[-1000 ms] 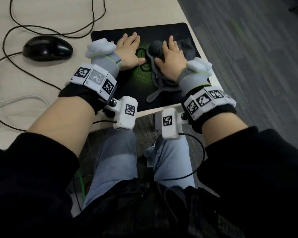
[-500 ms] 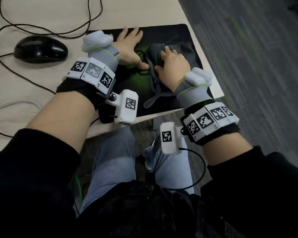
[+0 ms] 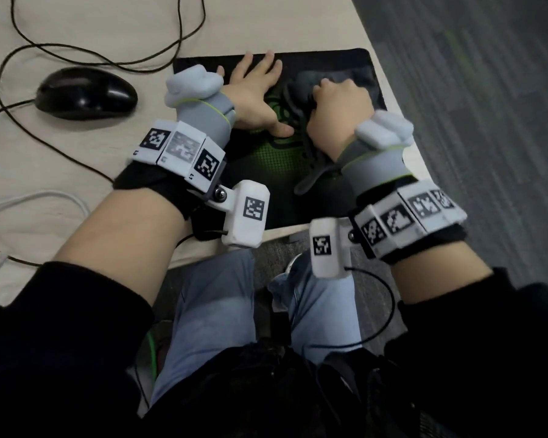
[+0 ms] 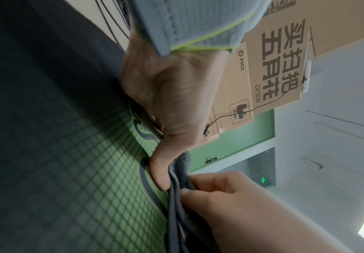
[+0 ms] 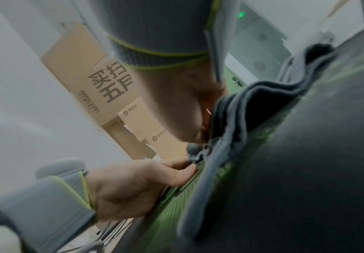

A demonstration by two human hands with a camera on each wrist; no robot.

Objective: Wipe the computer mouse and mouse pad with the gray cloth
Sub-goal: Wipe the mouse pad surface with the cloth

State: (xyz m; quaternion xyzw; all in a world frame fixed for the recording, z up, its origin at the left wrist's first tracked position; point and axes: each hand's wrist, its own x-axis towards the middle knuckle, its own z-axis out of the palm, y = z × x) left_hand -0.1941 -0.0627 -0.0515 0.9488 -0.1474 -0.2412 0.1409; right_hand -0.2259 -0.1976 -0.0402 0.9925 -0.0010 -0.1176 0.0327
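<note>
On the left of the pale bench [image 3: 76, 23] the black computer mouse [image 3: 86, 92] is laid — long axis across the view, cable [image 3: 108, 60] looped beyond it, well apart from the mouse pad [image 3: 326, 63]. At mid-pad the left hand [image 3: 253, 93] is spread flat, fingers straight. Beside it the gray cloth [image 3: 301, 90] is bunched and gripped by the right hand [image 3: 337, 112], a tail trailing nearward. Gray carpet [image 3: 487, 90] borders the pad's right edge — cardboard boxes [image 4: 284, 51] are seen behind.

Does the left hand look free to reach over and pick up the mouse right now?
Probably yes. The left hand lies flat on the mouse pad, holding nothing, and the mouse sits on the desk to its left with only loose cables nearby.
</note>
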